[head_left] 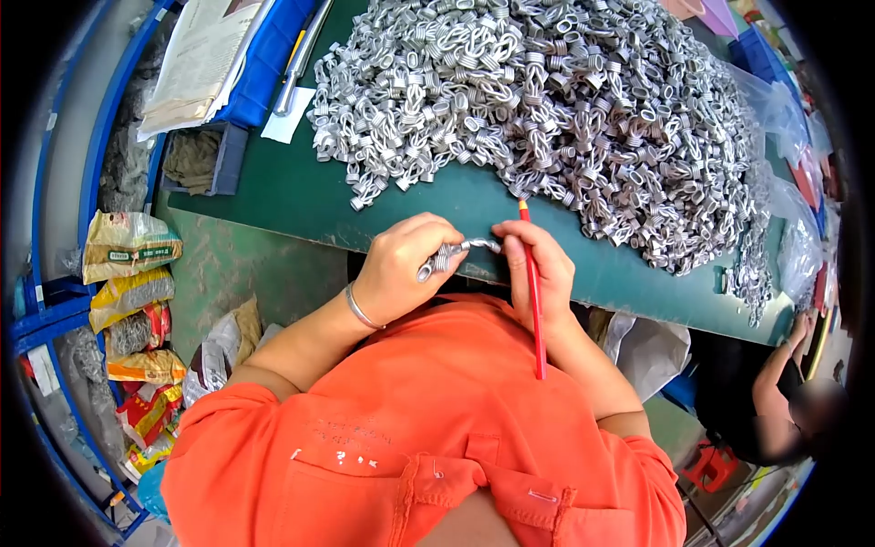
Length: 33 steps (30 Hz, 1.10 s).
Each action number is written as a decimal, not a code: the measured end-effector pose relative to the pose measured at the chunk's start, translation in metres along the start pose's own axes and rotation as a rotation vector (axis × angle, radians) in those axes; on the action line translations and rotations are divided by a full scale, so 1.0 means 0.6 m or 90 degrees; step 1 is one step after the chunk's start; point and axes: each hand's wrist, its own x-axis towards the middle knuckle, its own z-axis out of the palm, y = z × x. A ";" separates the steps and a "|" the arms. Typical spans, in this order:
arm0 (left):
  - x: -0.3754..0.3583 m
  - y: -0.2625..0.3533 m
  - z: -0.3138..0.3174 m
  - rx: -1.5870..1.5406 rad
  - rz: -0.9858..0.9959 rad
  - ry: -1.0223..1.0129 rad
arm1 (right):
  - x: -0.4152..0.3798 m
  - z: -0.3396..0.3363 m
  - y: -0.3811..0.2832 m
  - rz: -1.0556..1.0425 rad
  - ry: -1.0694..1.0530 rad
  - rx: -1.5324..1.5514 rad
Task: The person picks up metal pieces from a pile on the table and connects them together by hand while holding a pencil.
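Observation:
My left hand (407, 260) is closed on a grey metal piece (441, 261) with a ribbed, coiled body and an open round end. From it a twisted grey part (481, 244) reaches across to my right hand (540, 266). The fingers of my right hand are closed round a red pencil (535, 310), whose yellowish end points up toward the table. Thumb and forefinger of that hand are at the tip of the twisted part. Beyond both hands, a large heap of similar grey metal pieces (547, 109) lies on the green table (273, 205).
A blue tray (264, 82) with papers (205, 59) stands at the upper left, beside a small bin (228, 159) holding a cloth. Bags (132, 248) fill a blue shelf at left. Another person (775, 392) sits at the right, near clear plastic bags (797, 246).

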 end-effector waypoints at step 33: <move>0.004 0.027 0.015 -1.294 -0.547 -0.054 | 0.078 -0.002 -0.109 -0.416 -0.253 -0.224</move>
